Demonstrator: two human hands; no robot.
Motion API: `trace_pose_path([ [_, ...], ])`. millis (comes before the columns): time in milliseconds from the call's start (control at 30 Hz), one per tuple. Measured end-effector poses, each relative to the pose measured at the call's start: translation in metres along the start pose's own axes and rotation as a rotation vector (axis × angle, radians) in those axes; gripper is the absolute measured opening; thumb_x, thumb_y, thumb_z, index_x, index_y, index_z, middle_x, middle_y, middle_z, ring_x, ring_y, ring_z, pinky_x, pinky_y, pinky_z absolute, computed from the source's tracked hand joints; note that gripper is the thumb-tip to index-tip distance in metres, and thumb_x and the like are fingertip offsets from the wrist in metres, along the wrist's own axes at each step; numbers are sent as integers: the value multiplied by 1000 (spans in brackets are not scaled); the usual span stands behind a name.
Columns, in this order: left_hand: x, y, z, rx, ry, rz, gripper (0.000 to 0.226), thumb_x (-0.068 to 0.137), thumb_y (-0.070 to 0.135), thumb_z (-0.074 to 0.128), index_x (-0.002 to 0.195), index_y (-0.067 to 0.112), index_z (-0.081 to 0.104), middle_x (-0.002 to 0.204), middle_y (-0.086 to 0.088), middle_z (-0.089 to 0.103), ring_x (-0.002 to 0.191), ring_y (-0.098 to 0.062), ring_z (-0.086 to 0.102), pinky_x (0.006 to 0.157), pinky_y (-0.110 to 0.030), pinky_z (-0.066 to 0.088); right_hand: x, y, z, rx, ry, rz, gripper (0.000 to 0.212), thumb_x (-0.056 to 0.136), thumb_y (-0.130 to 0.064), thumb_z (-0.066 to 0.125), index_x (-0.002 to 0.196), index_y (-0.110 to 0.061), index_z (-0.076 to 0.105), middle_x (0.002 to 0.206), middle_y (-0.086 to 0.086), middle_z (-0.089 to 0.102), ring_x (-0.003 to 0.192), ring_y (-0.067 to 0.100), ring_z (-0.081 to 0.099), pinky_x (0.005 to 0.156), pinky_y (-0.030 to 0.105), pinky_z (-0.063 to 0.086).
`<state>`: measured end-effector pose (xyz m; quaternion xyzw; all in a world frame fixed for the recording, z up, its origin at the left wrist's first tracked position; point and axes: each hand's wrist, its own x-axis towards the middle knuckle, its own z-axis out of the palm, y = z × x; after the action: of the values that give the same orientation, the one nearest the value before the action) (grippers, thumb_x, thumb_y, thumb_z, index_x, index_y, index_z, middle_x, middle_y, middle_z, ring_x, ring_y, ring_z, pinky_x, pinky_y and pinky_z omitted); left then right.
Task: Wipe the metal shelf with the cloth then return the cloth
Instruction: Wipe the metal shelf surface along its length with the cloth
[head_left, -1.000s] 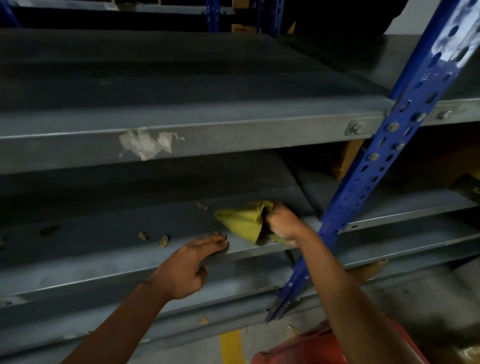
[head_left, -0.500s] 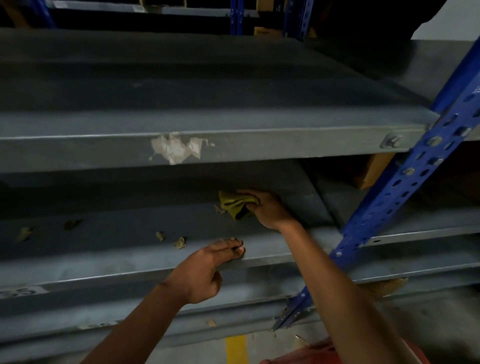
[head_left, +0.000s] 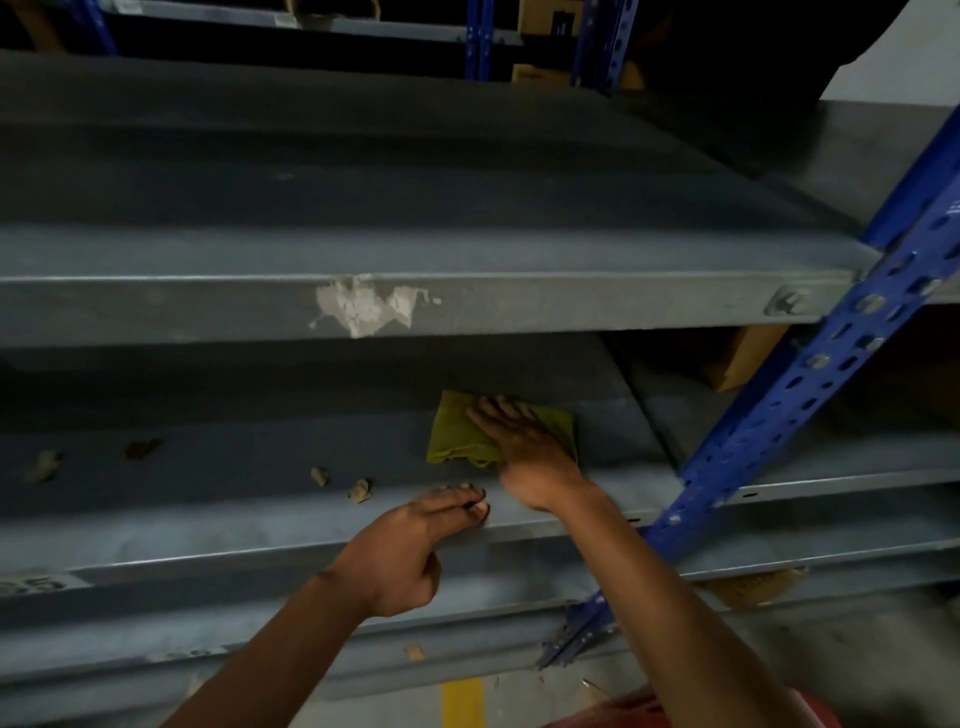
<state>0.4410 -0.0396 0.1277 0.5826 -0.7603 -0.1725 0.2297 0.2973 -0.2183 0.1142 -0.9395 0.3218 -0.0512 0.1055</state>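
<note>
**Flat palm on the cloth, lower shelf**

Grey steel racking fills the view, tier upon tier, in dim light. Biggest is the upper shelf (head_left: 363, 171), a broad ribbed deck whose front beam carries a torn patch of pale label residue (head_left: 366, 307). Below it runs the metal shelf (head_left: 234, 457) being wiped, darker and set back under the upper deck, with its front lip catching a little light. A blue perforated upright (head_left: 810, 374) slants across the right side, bolted to the beams. Behind it, under the upper deck, a corner of a cardboard box (head_left: 737, 358) shows.

On the metal shelf, right of centre and toward its rear, lies the olive-green cloth (head_left: 457, 436), bunched at its near edge. The right hand (head_left: 524, 441) lies flat on top of the cloth, fingers straight and close together, pointing up and left, palm pressing the fabric down onto the deck. The left hand (head_left: 410, 545) rests on the shelf's front lip just nearer than the cloth, its fingertips laid together on the top edge, thumb tucked below.

Small scraps of debris (head_left: 358, 489) lie scattered along the deck to the left of the cloth. A yellow floor line (head_left: 462, 701) shows at the bottom.
</note>
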Motion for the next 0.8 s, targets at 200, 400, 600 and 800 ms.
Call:
trace_pose_path([
  [200, 0, 1, 2, 1, -32, -24, 80, 69, -4, 48, 145, 24, 40, 154, 9, 28, 143, -3, 20, 115, -13, 12, 5, -4, -3, 46, 36, 70, 71, 87, -5, 48, 148, -36, 30, 159, -10, 20, 146, 13, 18, 118, 30, 17],
  [400, -6, -1, 4, 30, -40, -51, 85, 70, 4, 45, 148, 35, 30, 157, 14, 23, 143, -2, 16, 115, -15, 12, -14, 3, -14, 354, 113, 97, 51, 85, 3, 48, 121, -30, 65, 135, -5, 58, 125, 13, 51, 106, 13, 28],
  [600, -7, 1, 5, 12, -37, -33, 86, 71, 2, 45, 149, 33, 27, 157, 15, 19, 143, 5, 8, 115, -12, 4, -16, 5, -19, 507, 79, 106, 53, 90, 8, 44, 124, -29, 61, 136, -11, 49, 124, 1, 41, 98, -5, 18],
  [800, -8, -4, 7, -3, -36, -39, 86, 71, 1, 45, 148, 36, 28, 156, 21, 16, 142, 8, 8, 114, -10, 7, -9, 22, -39, 701, 15, 336, 34, 95, -20, 57, 129, -20, 59, 130, 1, 61, 121, 21, 54, 105, 38, 44],
])
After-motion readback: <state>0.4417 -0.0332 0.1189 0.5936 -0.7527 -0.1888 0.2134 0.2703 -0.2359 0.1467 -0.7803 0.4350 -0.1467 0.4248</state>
